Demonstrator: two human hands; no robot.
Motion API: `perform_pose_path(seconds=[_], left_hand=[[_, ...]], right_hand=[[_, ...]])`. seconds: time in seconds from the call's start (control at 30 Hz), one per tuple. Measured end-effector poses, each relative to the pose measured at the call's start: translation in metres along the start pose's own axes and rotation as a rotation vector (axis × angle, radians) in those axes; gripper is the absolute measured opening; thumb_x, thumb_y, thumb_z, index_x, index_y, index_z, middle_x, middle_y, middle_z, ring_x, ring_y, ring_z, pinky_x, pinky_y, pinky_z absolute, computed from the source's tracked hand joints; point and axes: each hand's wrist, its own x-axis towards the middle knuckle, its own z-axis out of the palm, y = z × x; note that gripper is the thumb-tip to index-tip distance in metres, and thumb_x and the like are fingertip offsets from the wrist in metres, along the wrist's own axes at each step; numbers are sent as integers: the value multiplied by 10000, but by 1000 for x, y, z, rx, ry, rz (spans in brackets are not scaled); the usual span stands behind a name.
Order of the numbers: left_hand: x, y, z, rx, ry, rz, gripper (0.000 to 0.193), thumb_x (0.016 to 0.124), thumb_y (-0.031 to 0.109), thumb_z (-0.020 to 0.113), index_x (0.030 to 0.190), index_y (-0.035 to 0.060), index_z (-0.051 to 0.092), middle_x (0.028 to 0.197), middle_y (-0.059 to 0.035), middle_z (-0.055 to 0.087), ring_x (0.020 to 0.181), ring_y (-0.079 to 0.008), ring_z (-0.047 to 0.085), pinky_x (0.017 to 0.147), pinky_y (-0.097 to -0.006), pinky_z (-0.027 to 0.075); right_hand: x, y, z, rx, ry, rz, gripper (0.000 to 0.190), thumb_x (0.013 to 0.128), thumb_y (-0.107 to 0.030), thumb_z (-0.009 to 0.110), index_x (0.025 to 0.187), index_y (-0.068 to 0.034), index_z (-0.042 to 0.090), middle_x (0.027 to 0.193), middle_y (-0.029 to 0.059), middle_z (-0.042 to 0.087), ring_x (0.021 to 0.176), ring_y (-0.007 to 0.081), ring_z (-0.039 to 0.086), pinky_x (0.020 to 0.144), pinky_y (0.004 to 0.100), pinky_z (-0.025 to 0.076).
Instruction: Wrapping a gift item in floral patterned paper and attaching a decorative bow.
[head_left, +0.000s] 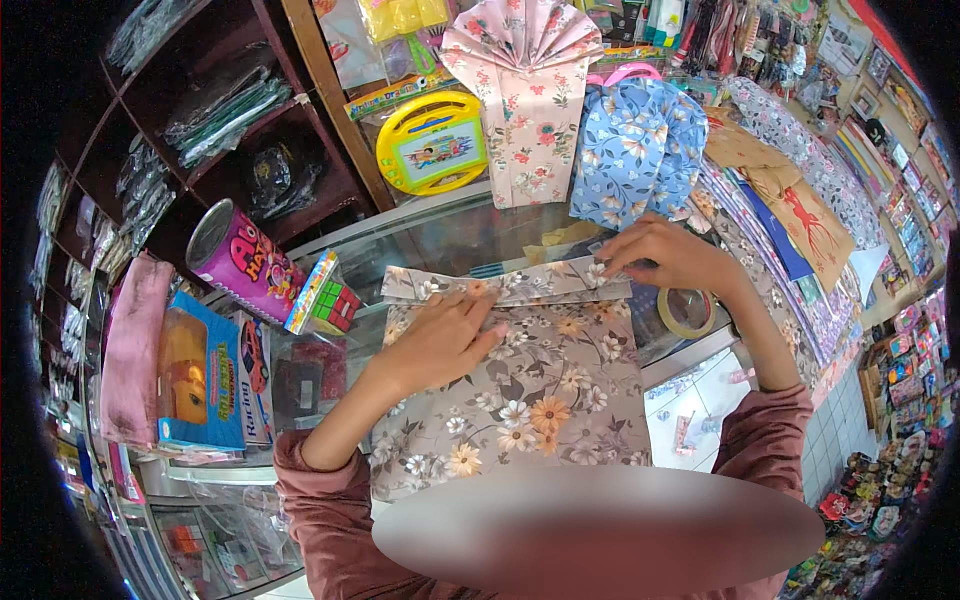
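Observation:
A sheet of taupe floral wrapping paper (517, 397) lies before me on a glass display counter, its lower part hidden by a blurred oval. Along its far edge runs a folded strip (540, 283). My left hand (446, 341) lies palm down across the paper, fingers spread, fingertips on the strip. At the strip's right end are the bent fingers of my right hand (660, 255); whether they pinch the paper is not clear. A roll of tape (688, 335) lies just below my right wrist.
Beyond the paper stand a pink floral pleated wrap (536, 135) and a blue floral wrapped bundle (637, 150). At left are a purple can (244, 262), a puzzle cube (335, 306) and a boxed toy (199, 371). Stacked wrapping sheets (787, 247) lie at right.

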Motion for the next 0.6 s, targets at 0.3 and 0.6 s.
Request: perform_pose_path(seconds=[0.3,0.6], left_hand=[[-8,4,10,30,57,-30,540,949,385,430,1288,-35,426,1151,-249,551,1147,-389,468,1000,-478,333],[0,4,21,160,157,43,599,946,410,426,1277,-89,403,1208,-291,510,1118,-423,489,987,-473,360]], right_hand=[[9,-9,-13,89,-38,72,528,731,-139,696,1230,-157,522,1193,142,517,1114,310,508,958,406,391],[37,-21,-27,287,313,-20,354,739,36,587,1067,-92,627,1268,83,494,951,180,560,671,281,480]])
